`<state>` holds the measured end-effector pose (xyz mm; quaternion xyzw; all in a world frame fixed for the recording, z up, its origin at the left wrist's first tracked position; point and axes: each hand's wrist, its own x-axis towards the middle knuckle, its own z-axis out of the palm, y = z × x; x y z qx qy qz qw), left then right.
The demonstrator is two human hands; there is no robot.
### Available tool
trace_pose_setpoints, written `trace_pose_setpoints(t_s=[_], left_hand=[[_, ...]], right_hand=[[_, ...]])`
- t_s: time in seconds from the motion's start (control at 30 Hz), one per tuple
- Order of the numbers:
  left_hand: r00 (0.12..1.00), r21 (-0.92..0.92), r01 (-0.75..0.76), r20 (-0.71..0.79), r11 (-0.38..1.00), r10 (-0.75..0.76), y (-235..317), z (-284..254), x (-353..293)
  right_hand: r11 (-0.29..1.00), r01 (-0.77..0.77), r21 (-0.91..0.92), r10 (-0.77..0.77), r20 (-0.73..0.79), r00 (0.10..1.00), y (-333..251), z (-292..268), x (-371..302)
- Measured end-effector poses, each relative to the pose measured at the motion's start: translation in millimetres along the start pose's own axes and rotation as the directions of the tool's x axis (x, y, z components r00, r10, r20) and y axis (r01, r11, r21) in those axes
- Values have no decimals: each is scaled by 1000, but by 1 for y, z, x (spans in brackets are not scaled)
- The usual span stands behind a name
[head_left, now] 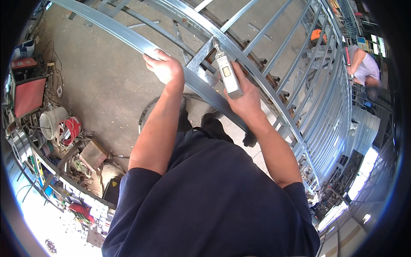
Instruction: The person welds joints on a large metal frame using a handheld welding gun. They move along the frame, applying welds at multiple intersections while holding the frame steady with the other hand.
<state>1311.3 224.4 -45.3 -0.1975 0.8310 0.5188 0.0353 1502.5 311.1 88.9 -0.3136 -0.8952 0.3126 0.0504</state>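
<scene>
My left hand (165, 68) grips the near edge of a long galvanized steel channel (115, 32), its thumb lying along the edge. In my right hand (246, 96) is a grey power drill (229, 76) with a slim nose; the fingers wrap round its lower side and are partly hidden. The drill's tip meets or nearly meets a short steel cross piece (200, 55), where it joins a second long rail (197, 19). Whether there is a screw at the tip cannot be made out.
A steel frame of many parallel bars (295, 32) spreads away to the right. Another person (364, 66) bends at its far side. At left stand a red machine (30, 96), a white bucket (52, 121) and a red bucket (70, 129). A dark hose (145, 110) curves by my feet.
</scene>
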Motion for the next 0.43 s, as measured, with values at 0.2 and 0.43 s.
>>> trace_pose_setpoints(t_s=[0.2, 0.43], left_hand=[[1000, 28, -5, -2, 1000, 5, 0, -1, 1], [1000, 32, -21, -14, 999, 22, -6, 2, 4]], right_hand=[[998, -53, -23, 53, -4, 999, -7, 3, -1], [994, -98, -41, 99, 21, 995, -10, 3, -4]])
